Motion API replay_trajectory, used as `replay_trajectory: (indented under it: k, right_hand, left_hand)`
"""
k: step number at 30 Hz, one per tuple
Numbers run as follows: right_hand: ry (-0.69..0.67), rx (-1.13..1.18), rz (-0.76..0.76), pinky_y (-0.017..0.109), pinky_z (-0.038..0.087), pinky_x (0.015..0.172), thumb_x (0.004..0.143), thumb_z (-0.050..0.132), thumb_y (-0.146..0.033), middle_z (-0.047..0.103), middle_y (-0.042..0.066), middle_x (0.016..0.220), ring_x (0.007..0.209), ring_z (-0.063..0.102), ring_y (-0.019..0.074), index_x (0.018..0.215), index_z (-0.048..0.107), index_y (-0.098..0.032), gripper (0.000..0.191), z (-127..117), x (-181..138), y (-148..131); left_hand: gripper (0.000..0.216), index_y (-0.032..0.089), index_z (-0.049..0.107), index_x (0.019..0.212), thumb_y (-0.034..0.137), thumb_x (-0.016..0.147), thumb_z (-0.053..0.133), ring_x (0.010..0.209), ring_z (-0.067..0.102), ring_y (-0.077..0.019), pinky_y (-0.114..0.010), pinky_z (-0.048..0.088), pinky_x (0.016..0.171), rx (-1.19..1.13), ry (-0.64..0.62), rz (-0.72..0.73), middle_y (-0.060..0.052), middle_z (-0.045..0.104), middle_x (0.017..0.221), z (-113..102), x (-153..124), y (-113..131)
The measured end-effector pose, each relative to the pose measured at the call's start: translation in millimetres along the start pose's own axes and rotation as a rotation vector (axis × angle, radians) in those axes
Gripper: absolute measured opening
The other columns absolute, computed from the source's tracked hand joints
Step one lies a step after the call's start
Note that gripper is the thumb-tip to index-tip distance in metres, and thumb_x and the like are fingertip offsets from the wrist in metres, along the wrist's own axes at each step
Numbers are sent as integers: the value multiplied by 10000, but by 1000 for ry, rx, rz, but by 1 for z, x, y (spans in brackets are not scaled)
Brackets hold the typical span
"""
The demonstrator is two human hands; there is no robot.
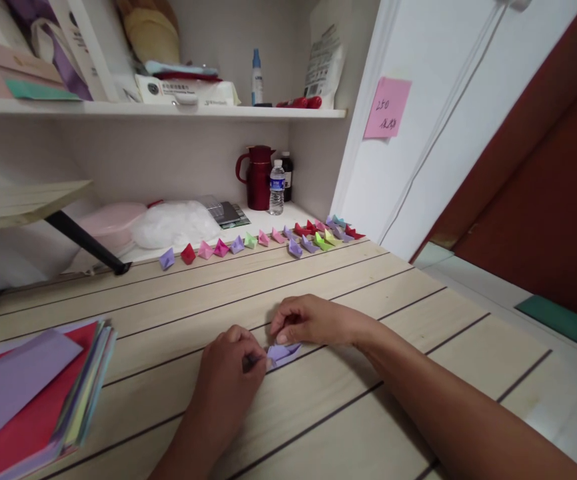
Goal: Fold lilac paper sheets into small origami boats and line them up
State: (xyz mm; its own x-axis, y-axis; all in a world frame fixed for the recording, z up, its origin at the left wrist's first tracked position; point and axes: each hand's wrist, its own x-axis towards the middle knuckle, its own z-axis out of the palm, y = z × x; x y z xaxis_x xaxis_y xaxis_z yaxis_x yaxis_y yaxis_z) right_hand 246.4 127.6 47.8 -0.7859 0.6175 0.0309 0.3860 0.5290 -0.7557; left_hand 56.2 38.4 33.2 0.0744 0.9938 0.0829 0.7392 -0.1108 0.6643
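Observation:
A purple folded paper boat (pixel 284 355) lies on the striped wooden table (pixel 348 393) between my two hands. My left hand (pixel 236 363) pinches its left end between thumb and forefinger. At the boat's upper edge is my right hand (pixel 304 321), its fingers curled and its thumb touching or just above the paper; whether it grips the paper I cannot make out. Along the table's back edge stands a row of small paper boats in several colours, among them a red boat (pixel 188 254) and a green boat (pixel 250 240).
A stack of coloured paper (pixel 33 400) lies at the left. Behind the table, a dark red jug (pixel 259 179) and a water bottle (pixel 277 190) stand below a white shelf (pixel 208 110). A black-legged wooden stand (pixel 23 203) is at the far left.

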Motion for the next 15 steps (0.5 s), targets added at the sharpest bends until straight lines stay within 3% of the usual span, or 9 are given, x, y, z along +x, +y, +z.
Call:
replay_trajectory:
  k: [6, 11, 13, 15]
  right_hand:
    - [18, 75, -100, 281, 479, 949, 810, 783, -316, 589, 53, 1060, 1119, 572, 197, 889, 765, -213, 131, -12, -18, -16]
    - [349, -166, -86, 420, 363, 1110, 770, 817, -334, 410, 102, 1385, 1347, 380, 278, 1088, 636, -254, 374, 5, -53, -24]
    - [454, -170, -41, 421, 358, 1111, 822, 761, -269, 411, 101, 1361, 1343, 384, 268, 1016, 618, -247, 242, 19, -61, -24]
    - [431, -84, -21, 401, 374, 1100, 823, 751, -228, 418, 92, 1331, 1320, 416, 259, 938, 630, -238, 167, 35, -61, -23]
  left_hand:
    - [176, 221, 673, 606, 106, 733, 633, 813, 617, -162, -325, 443, 798, 3, -6, -8, -1, 651, 821, -1, 0, 2]
    - [183, 217, 690, 616, 68, 714, 647, 860, 614, -187, -347, 421, 830, 7, 6, -8, -10, 652, 834, 3, 0, -1]
    - [179, 216, 690, 616, 64, 705, 659, 853, 610, -188, -347, 418, 826, 12, 9, -3, -10, 651, 833, 3, 0, -1]
    - [184, 212, 688, 625, 53, 710, 652, 855, 606, -187, -345, 416, 828, 24, 17, -5, -13, 651, 841, 2, -1, 0]
